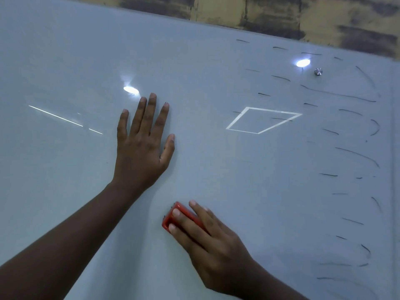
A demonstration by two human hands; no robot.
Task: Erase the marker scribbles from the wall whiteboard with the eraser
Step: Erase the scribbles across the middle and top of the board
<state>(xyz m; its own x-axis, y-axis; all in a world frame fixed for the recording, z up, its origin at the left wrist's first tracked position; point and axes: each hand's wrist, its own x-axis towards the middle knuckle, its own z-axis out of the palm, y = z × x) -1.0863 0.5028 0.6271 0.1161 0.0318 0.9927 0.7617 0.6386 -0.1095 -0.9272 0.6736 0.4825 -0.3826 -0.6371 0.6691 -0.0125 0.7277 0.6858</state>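
Observation:
A glossy whiteboard fills the head view. Short black marker strokes are scattered down its right side, from the top edge to the bottom of the frame. My right hand grips a red eraser and presses it against the board at lower centre, left of the strokes. My left hand lies flat on the board with straight, spread fingers, above and to the left of the eraser. The board's left and middle show no marks.
A round metal mounting stud sits near the board's upper right. Above the board's top edge runs a yellow and dark patterned wall. Ceiling lights and a bright quadrilateral reflect in the glossy surface.

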